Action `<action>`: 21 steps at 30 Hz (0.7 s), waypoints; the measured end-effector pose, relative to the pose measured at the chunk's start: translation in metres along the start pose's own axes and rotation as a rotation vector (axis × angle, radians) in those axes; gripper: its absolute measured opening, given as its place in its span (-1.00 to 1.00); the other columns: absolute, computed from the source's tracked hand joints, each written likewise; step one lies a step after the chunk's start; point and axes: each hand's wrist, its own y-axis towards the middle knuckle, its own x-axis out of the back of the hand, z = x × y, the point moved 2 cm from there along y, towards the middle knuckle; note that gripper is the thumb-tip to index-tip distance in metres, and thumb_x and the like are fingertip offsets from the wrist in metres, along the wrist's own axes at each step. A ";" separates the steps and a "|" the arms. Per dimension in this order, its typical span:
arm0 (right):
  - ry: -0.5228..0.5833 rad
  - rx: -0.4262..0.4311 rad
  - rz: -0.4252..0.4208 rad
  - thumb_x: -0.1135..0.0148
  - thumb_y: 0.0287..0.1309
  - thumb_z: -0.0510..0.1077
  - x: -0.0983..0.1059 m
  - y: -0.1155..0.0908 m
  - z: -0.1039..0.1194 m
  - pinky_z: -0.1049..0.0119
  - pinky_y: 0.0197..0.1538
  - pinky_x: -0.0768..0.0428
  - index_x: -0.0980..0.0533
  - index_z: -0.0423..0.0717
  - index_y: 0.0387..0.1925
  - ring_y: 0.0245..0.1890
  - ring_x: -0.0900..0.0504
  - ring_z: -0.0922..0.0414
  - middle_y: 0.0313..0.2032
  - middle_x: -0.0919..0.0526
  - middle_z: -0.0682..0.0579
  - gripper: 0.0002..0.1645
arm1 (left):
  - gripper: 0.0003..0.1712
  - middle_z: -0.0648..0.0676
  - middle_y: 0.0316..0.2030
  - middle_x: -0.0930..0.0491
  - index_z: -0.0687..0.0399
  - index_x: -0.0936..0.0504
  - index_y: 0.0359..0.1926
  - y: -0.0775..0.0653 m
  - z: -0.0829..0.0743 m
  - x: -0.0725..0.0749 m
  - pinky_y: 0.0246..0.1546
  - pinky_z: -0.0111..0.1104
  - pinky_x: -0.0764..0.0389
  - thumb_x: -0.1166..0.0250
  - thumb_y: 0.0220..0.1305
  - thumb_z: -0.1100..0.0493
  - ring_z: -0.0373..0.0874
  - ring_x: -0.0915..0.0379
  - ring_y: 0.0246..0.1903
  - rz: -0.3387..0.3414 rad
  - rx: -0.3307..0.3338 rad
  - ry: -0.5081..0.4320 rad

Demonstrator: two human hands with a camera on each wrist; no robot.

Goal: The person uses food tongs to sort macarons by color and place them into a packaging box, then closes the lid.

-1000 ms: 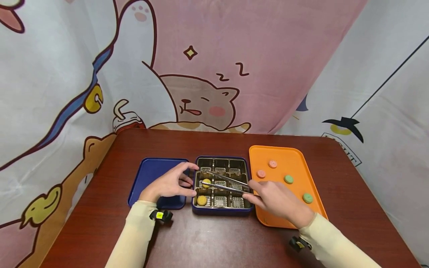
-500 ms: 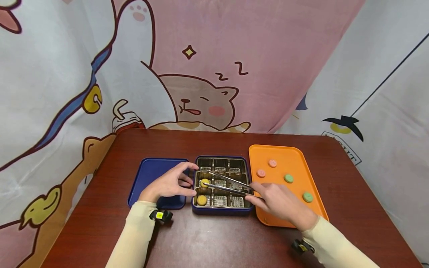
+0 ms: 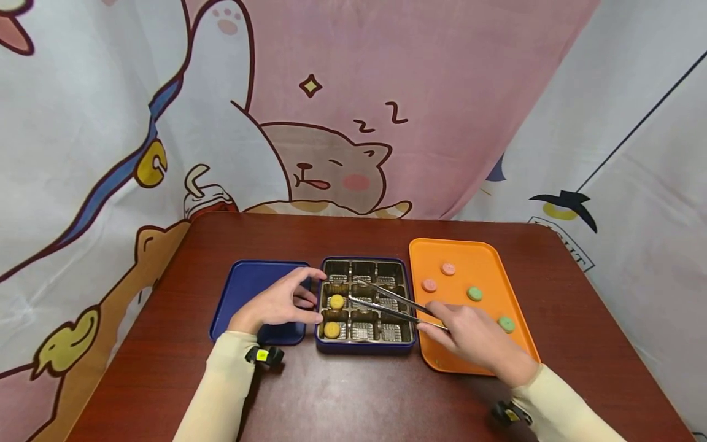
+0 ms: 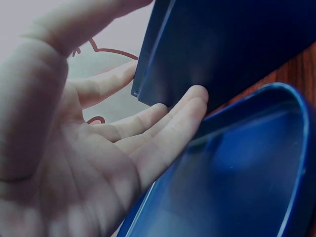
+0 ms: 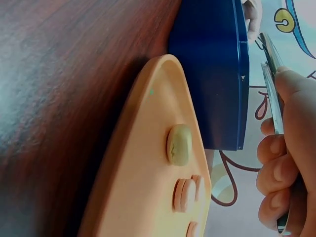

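In the head view, a navy box (image 3: 364,348) with a divided insert stands mid-table. Two yellow macarons lie in its left column: one (image 3: 337,301) in the middle compartment, the other (image 3: 332,330) in the front one. My left hand (image 3: 282,301) touches the box's left side with spread fingers; the left wrist view shows fingertips (image 4: 198,94) against the box wall. Metal tongs (image 3: 381,308) are gripped in my right hand (image 3: 475,337). Their spread tips hover over the middle compartments with nothing between them. In the right wrist view, fingers (image 5: 278,173) curl round the tongs.
On the right, an orange tray (image 3: 453,344) carries pink macarons (image 3: 448,268) and green macarons (image 3: 474,293). A blue lid (image 3: 248,276) lies left of the box, partly under my left hand. A printed curtain (image 3: 442,110) hangs behind the brown table (image 3: 331,399).
The tongs opened and let go of the upper yellow macaron, which now rests in the left middle compartment. My right hand drew back rightward with them. My left hand stayed in place.
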 end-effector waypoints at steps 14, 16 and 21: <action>-0.009 -0.080 -0.009 -0.42 0.36 0.07 0.007 -0.025 -0.013 0.51 -0.62 -0.24 -0.62 0.07 0.05 -0.66 -0.21 0.46 -0.58 -0.36 0.43 -0.68 | -0.05 0.13 0.46 -0.28 -0.03 -0.37 0.47 -0.001 0.000 -0.001 0.11 -0.09 -0.69 -0.65 0.13 0.06 -0.07 -0.66 0.01 -0.006 -0.003 0.006; -0.010 -0.099 -0.005 -0.42 0.36 0.07 0.009 -0.029 -0.016 0.50 -0.61 -0.23 -0.63 0.07 0.08 -0.66 -0.20 0.46 -0.60 -0.31 0.44 -0.65 | -0.05 0.11 0.47 -0.28 -0.05 -0.37 0.47 0.000 0.000 -0.001 0.12 -0.09 -0.68 -0.66 0.13 0.06 -0.06 -0.66 0.02 -0.005 0.002 0.003; -0.034 -0.138 0.001 -0.43 0.35 0.09 0.015 -0.040 -0.023 0.49 -0.56 -0.26 -0.63 0.06 0.00 -0.64 -0.20 0.45 -0.63 -0.24 0.43 -0.70 | -0.09 0.13 0.47 -0.28 -0.06 -0.39 0.45 0.000 0.000 -0.001 0.14 -0.03 -0.67 -0.65 0.14 0.09 -0.01 -0.66 0.03 -0.007 0.003 -0.013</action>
